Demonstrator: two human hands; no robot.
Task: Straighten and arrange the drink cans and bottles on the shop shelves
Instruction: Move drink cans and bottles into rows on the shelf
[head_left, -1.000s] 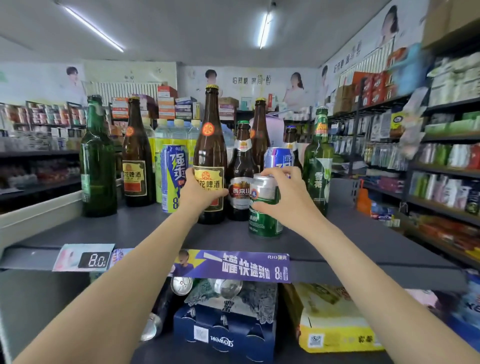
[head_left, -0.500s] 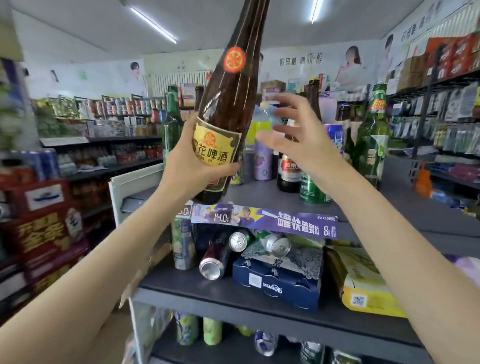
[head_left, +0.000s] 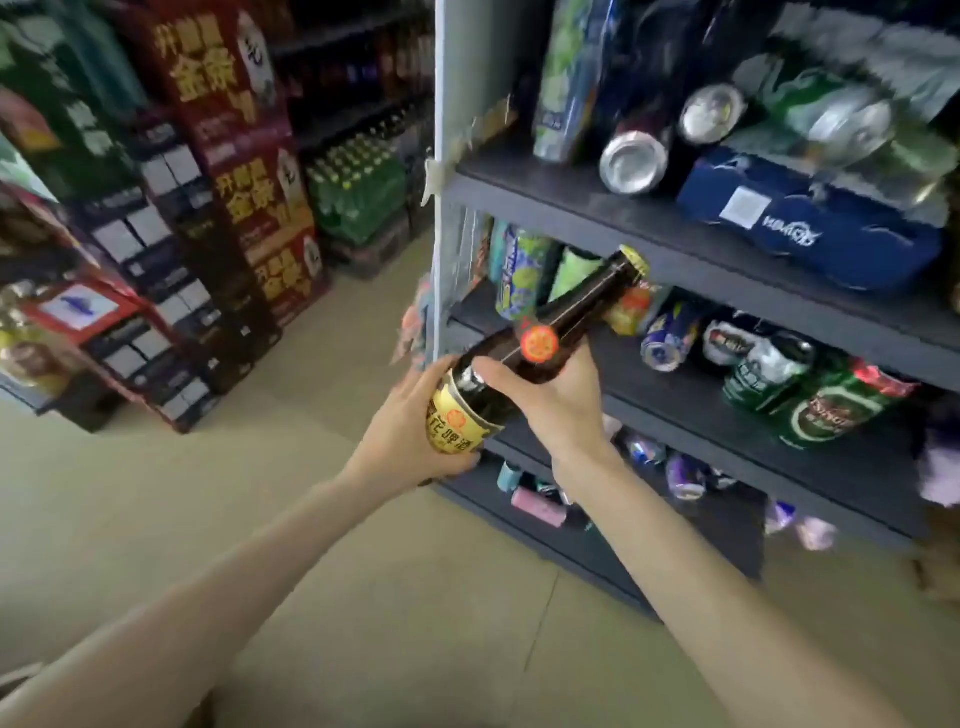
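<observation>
A tall brown beer bottle (head_left: 582, 306) with a yellow label and gold cap is tilted, its neck pointing up and right toward the dark shelves. My left hand (head_left: 410, 431) grips its labelled base. My right hand (head_left: 550, 400) grips the shoulder just below the round orange sticker. Behind the bottle, the middle shelf (head_left: 675, 410) holds cans lying on their sides, among them green beer cans (head_left: 831, 410) and a blue can (head_left: 665, 338).
The upper shelf (head_left: 597, 208) carries toppled silver-ended cans (head_left: 634, 161) and a blue multipack box (head_left: 810, 228). Several small cans (head_left: 535, 506) lie on the bottom shelf. Stacked drink cartons (head_left: 244, 171) stand left across a beige floor aisle (head_left: 311, 519).
The view dropped from the top shelf to the lower shelves. The bottle came down from overhead, and my right hand, open before, now grips its shoulder.
</observation>
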